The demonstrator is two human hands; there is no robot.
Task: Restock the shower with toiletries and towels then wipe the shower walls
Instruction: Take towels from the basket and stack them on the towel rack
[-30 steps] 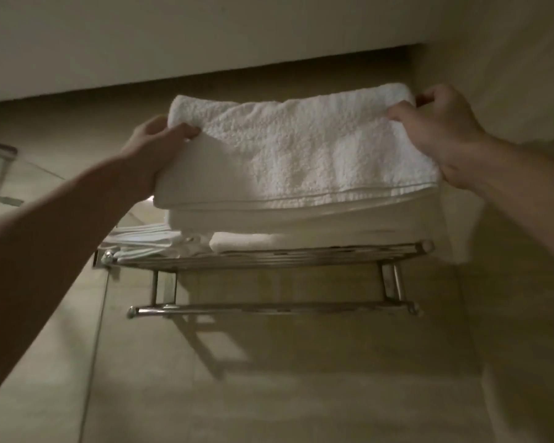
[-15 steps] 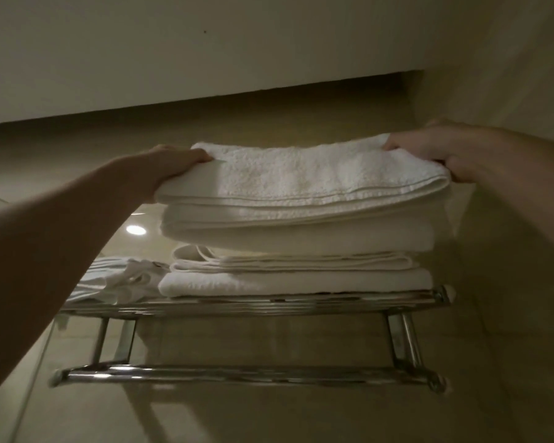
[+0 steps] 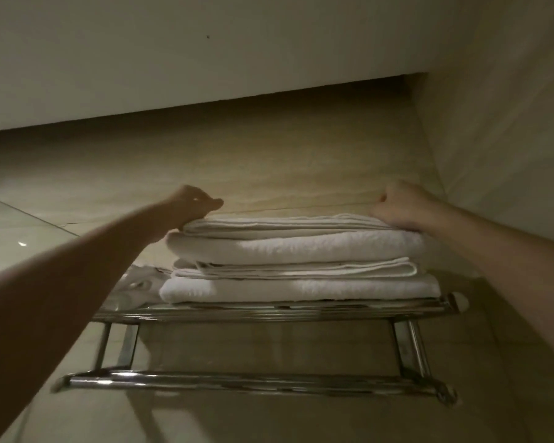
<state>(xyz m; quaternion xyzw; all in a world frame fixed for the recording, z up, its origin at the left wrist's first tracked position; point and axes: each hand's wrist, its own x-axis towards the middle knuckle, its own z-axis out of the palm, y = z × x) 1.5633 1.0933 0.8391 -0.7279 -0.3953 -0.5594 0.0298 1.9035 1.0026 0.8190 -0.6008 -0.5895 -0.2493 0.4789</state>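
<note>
Head view: my left hand (image 3: 194, 204) and right hand (image 3: 400, 204) sit curled at opposite ends of the top towel (image 3: 285, 223), centre frame; cannot tell whether either grip holds it.

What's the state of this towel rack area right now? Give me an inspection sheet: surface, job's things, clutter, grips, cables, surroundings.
Surface: chrome towel rack mounted on the wall, a slatted shelf with a lower bar beneath it.
Job's things: towel stack, white, four folded layers on the shelf; top towel lies flat on it.
Clutter: crumpled white cloth on the shelf, left of the stack.
Grips: left hand on the top towel's left end; right hand, fingers curled, on its right end; whether either pinches it is unclear.
Cables: nothing seen.
Surroundings: beige tiled wall; glass panel at left; dim light.
</note>
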